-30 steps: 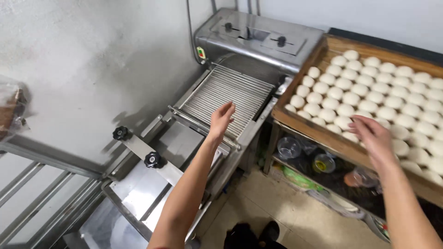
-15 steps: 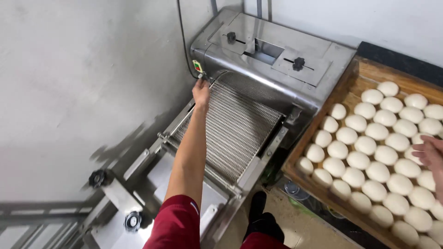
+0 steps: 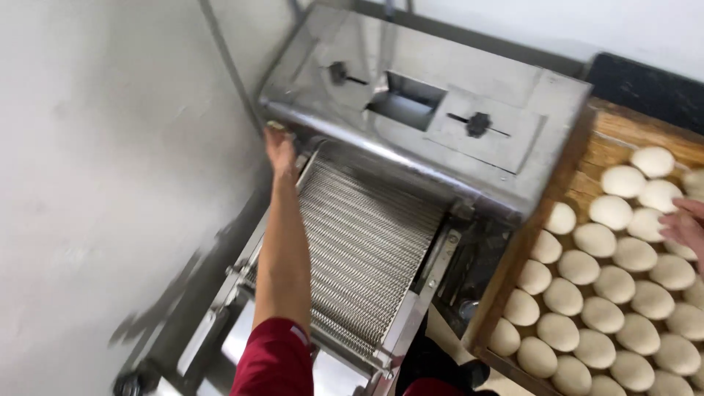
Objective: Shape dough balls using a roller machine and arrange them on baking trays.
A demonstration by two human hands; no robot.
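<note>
The left hand (image 3: 281,149) reaches far up the left side of the stainless dough sheeter (image 3: 433,110), fingers apparently pressing at its front left corner; whether they close on anything I cannot tell, and a firm, brief touch clear of the wire-mesh conveyor belt (image 3: 367,249) seems wisest. The right hand (image 3: 683,226) rests with loose, spread fingers on dough balls (image 3: 594,242) in the wooden tray (image 3: 513,271) at right. The belt's long axis slopes from the far housing toward the near left.
</note>
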